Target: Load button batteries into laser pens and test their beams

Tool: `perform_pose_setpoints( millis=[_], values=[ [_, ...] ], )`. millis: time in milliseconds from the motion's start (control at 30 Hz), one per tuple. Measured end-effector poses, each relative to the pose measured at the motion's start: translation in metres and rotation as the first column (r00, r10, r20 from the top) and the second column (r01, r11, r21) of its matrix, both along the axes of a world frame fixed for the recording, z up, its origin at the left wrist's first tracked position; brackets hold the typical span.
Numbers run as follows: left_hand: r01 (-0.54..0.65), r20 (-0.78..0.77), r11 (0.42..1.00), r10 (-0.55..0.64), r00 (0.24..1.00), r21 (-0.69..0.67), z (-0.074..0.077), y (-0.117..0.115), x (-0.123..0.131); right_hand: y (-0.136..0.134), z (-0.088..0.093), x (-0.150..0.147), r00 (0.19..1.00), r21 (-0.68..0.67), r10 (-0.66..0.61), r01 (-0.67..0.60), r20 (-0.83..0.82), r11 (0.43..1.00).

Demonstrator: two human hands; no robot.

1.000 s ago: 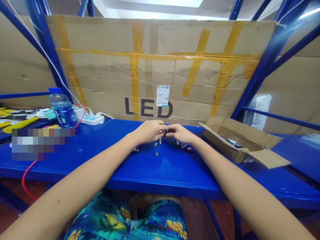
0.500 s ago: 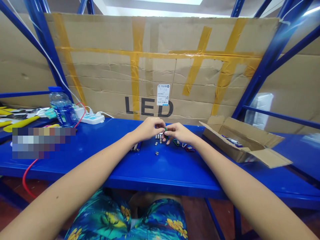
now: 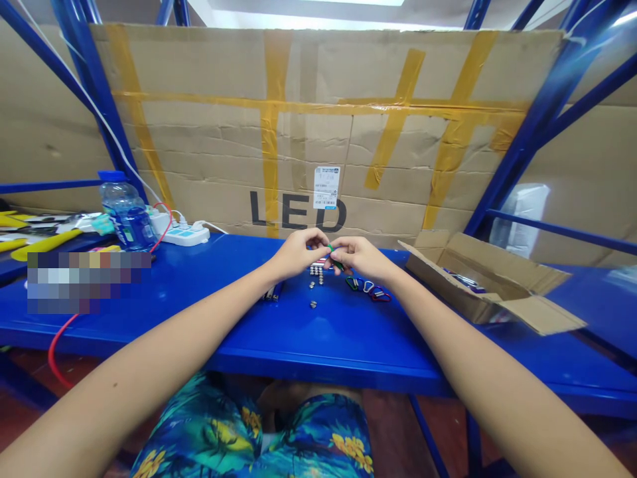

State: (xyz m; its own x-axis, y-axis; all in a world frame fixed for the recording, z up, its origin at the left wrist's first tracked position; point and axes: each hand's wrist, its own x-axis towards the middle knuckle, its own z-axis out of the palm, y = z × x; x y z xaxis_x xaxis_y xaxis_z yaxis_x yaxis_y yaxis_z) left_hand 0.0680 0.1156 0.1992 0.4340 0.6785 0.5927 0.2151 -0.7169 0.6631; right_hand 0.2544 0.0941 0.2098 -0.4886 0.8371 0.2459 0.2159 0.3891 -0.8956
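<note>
Raised slightly since the earlier frame, a green piece [image 3: 331,248] is pinched by nearly closed fingertips of left hand [image 3: 304,252] and right hand [image 3: 361,255] above the table [image 3: 298,338]. Silver pieces [image 3: 316,271] are seen near both hands, carabiners [image 3: 368,287] near the right.

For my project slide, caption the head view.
Both hands hold a small green object over a blue table, near carabiners and small metal pieces, before taped cardboard printed LED.

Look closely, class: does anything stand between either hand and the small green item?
Nothing visible does. The right hand holds the green item, and the left hand has its fingertips at it. The small metal pieces lie on the blue table, not in between.
</note>
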Motion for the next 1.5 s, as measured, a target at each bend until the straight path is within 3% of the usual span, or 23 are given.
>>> perform_pose_setpoints(
  millis=[233,667,967,1100,1200,1500],
  values=[
    [-0.017,0.049,0.999,0.015,0.999,0.043,0.002,-0.003,0.0,-0.001,0.0,-0.002,0.994,-0.044,0.004,-0.009,-0.113,0.999],
    [-0.045,0.019,0.998,0.044,0.999,0.041,0.002,-0.001,-0.002,-0.001,-0.004,-0.003,0.997,-0.07,0.001,-0.006,-0.074,0.998],
    [-0.055,-0.091,0.955,0.085,0.992,0.291,0.002,-0.01,0.003,0.012,-0.008,0.005,0.991,-0.045,0.044,-0.05,-0.126,0.998],
    [-0.075,-0.046,0.98,0.085,0.995,0.187,0.004,-0.013,0.005,0.015,-0.008,0.009,0.99,-0.076,0.097,-0.106,-0.106,0.992],
    [-0.005,-0.094,0.99,0.019,0.995,0.143,0.006,-0.013,0.003,0.015,-0.008,0.009,0.993,-0.065,0.1,-0.104,-0.064,0.992],
    [0.034,-0.21,0.965,0.023,0.977,0.262,0.005,-0.013,0.003,0.011,-0.006,0.009,0.993,-0.041,0.072,-0.076,-0.091,0.996]
  ],
)
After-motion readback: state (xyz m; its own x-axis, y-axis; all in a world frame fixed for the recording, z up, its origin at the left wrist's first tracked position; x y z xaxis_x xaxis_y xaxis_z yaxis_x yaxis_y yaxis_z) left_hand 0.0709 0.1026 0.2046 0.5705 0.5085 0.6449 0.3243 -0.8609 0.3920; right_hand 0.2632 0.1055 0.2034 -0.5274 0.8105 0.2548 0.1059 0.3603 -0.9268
